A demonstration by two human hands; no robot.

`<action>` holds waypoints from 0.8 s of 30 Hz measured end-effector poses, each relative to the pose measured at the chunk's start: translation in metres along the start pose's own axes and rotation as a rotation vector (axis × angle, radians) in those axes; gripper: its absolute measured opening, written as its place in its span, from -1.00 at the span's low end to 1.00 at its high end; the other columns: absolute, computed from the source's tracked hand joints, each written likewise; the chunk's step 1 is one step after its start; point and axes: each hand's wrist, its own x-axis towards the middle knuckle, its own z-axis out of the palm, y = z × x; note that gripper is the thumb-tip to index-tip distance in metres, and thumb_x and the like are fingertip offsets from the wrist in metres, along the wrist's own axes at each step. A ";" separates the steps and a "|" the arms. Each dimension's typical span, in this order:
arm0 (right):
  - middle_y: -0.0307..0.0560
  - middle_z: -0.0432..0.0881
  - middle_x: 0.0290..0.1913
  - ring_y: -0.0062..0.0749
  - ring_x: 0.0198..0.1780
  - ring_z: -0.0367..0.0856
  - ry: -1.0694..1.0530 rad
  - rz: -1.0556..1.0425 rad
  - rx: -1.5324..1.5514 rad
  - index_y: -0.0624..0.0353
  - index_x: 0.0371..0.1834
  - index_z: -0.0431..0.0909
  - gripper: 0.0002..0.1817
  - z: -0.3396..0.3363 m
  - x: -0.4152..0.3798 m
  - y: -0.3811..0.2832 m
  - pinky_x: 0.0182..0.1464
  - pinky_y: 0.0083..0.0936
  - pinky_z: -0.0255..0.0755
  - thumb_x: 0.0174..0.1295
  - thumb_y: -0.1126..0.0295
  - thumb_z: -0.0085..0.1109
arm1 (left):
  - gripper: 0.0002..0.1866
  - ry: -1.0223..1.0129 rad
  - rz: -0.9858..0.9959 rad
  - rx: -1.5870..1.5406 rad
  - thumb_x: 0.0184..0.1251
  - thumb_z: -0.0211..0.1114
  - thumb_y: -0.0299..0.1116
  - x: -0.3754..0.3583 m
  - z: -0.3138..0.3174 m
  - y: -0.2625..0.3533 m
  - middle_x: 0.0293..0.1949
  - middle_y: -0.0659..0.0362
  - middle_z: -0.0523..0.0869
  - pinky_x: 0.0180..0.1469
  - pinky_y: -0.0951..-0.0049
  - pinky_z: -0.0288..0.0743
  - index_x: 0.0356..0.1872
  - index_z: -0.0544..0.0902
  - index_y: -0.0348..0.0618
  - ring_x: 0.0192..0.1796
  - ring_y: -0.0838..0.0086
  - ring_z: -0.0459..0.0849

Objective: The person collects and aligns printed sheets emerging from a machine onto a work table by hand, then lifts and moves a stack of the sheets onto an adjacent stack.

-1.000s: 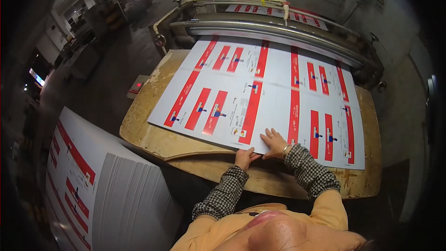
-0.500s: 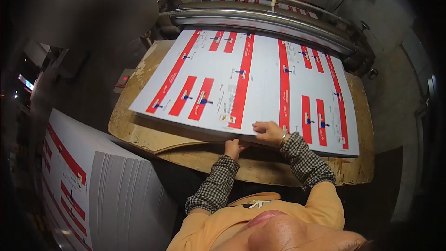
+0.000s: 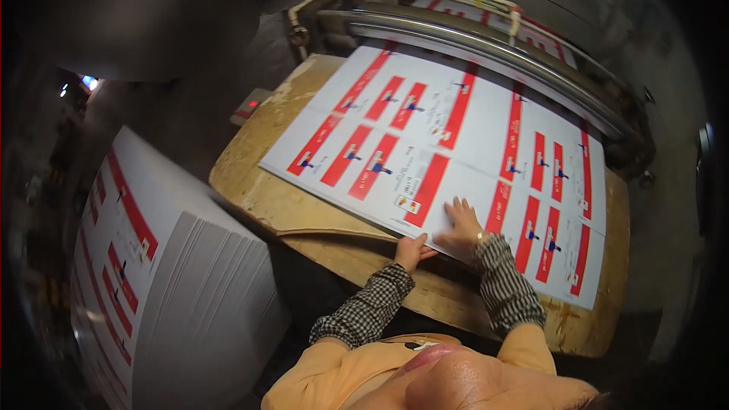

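Large white sheets with red bands and small printed figures (image 3: 478, 144) lie on a worn wooden board, their far edge at a metal roller. My left hand (image 3: 414, 251) is at the near edge of the sheets, its fingers pressed together against that edge; part of the fingers is hidden below it. My right hand (image 3: 462, 225) rests on top of the printed sheet near the same edge, fingers spread, slightly blurred, holding nothing.
The metal roller (image 3: 486, 57) crosses behind the board (image 3: 235, 175), with a pale pipe frame above it. A tall stack of printed sheets (image 3: 197, 288) stands at the lower left. A small box with a red light (image 3: 252, 105) is left of the board.
The view has turned, shifting the scene. A sheet's near part now lies past a seam across the prints, the front sheet reaching further under the roller. My right hand's fingers have spread flat.
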 end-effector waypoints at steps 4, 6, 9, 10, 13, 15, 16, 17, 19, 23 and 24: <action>0.44 -0.04 0.38 0.36 0.41 -0.12 -0.045 -0.126 -0.083 0.16 0.38 0.05 0.23 -0.011 -0.043 -0.024 0.37 0.01 -0.06 -0.44 -0.04 0.54 | -0.66 -0.033 -0.014 0.002 0.32 0.03 -0.46 0.008 -0.009 -0.011 -0.05 -0.02 0.59 -0.11 0.33 0.64 0.08 0.37 -0.36 -0.07 0.25 0.66; 0.44 0.02 0.36 0.33 0.39 -0.06 -0.086 -0.156 0.069 0.20 0.29 0.21 0.08 -0.017 -0.041 -0.015 0.38 -0.15 0.02 -0.39 0.03 0.52 | -0.65 -0.099 -0.030 -0.047 0.30 0.07 -0.45 0.009 -0.014 -0.013 -0.04 0.02 0.59 -0.02 0.30 0.58 0.08 0.39 -0.34 -0.03 0.27 0.63; 0.35 0.37 0.18 0.04 0.24 0.33 -0.049 -0.138 0.279 0.32 0.06 0.45 -0.37 -0.043 -0.050 -0.024 0.26 -0.32 0.23 -0.11 0.26 0.35 | -0.64 -0.227 -0.082 -0.107 0.32 0.04 -0.42 0.000 -0.021 0.000 -0.01 0.01 0.58 0.06 0.27 0.52 0.11 0.38 -0.34 0.01 0.28 0.61; 0.31 0.46 0.09 -0.03 0.17 0.43 -0.055 -0.118 0.442 0.35 0.00 0.49 -0.47 -0.047 -0.048 -0.015 0.20 -0.35 0.30 -0.06 0.30 0.30 | -0.63 -0.293 -0.103 -0.125 0.34 0.03 -0.40 -0.004 -0.017 0.006 -0.01 0.00 0.58 0.08 0.26 0.51 0.12 0.37 -0.34 0.02 0.28 0.61; 0.19 0.63 -0.12 -0.20 -0.04 0.60 0.096 -0.082 0.608 0.41 -0.15 0.55 -0.66 -0.084 -0.069 -0.034 0.04 -0.45 0.42 0.04 0.40 0.17 | -0.64 -0.283 -0.113 -0.262 0.38 -0.06 -0.36 -0.009 -0.009 0.015 0.02 -0.04 0.57 0.10 0.23 0.50 0.11 0.38 -0.35 0.03 0.22 0.60; 0.14 0.66 -0.17 -0.25 -0.10 0.64 0.200 -0.120 0.630 0.42 -0.18 0.55 -0.70 -0.082 -0.074 -0.044 -0.02 -0.49 0.45 0.06 0.43 0.13 | -0.64 -0.247 -0.076 -0.204 0.41 -0.14 -0.34 0.005 -0.019 0.001 -0.01 -0.08 0.58 0.11 0.13 0.49 0.07 0.42 -0.37 0.03 0.15 0.60; 0.14 0.66 -0.16 -0.24 -0.10 0.63 0.228 -0.160 0.644 0.42 -0.18 0.55 -0.70 -0.071 -0.073 -0.042 -0.03 -0.49 0.45 0.06 0.43 0.12 | -0.64 -0.216 -0.101 -0.151 0.41 -0.14 -0.34 0.008 -0.020 0.004 -0.01 -0.09 0.58 0.11 0.10 0.48 0.06 0.43 -0.37 0.03 0.14 0.59; 0.14 0.65 -0.15 -0.23 -0.10 0.63 0.261 -0.188 0.651 0.41 -0.17 0.55 -0.70 -0.068 -0.075 -0.040 -0.04 -0.49 0.45 0.06 0.44 0.12 | -0.64 -0.195 -0.134 -0.100 0.41 -0.14 -0.34 0.009 -0.010 0.012 -0.02 -0.10 0.58 0.11 0.08 0.48 0.05 0.44 -0.37 0.03 0.12 0.59; 0.16 0.63 -0.13 -0.13 -0.05 0.61 0.216 -0.153 0.577 0.36 -0.20 0.55 -0.72 -0.040 -0.071 -0.022 0.02 -0.44 0.44 0.02 0.43 0.14 | -0.64 -0.192 -0.171 -0.027 0.35 -0.17 -0.39 0.012 -0.013 0.014 -0.05 -0.15 0.58 0.10 0.00 0.47 0.08 0.39 -0.36 -0.02 0.05 0.61; 0.21 0.56 0.01 -0.09 0.12 0.52 0.163 -0.219 0.463 0.35 -0.14 0.55 -0.66 -0.038 -0.071 -0.021 0.14 -0.37 0.40 0.01 0.40 0.15 | -0.62 -0.220 -0.145 -0.056 0.35 -0.16 -0.43 0.008 -0.010 0.023 0.01 -0.15 0.51 0.08 -0.03 0.49 0.12 0.34 -0.42 0.08 0.08 0.53; 0.21 0.57 -0.01 -0.10 0.10 0.53 0.138 -0.215 0.426 0.34 -0.16 0.57 -0.68 -0.037 -0.067 -0.022 0.13 -0.38 0.41 0.01 0.40 0.16 | -0.63 -0.233 -0.140 -0.034 0.36 -0.16 -0.44 0.006 -0.012 0.026 0.00 -0.15 0.52 0.07 0.02 0.51 0.11 0.34 -0.44 0.08 0.09 0.54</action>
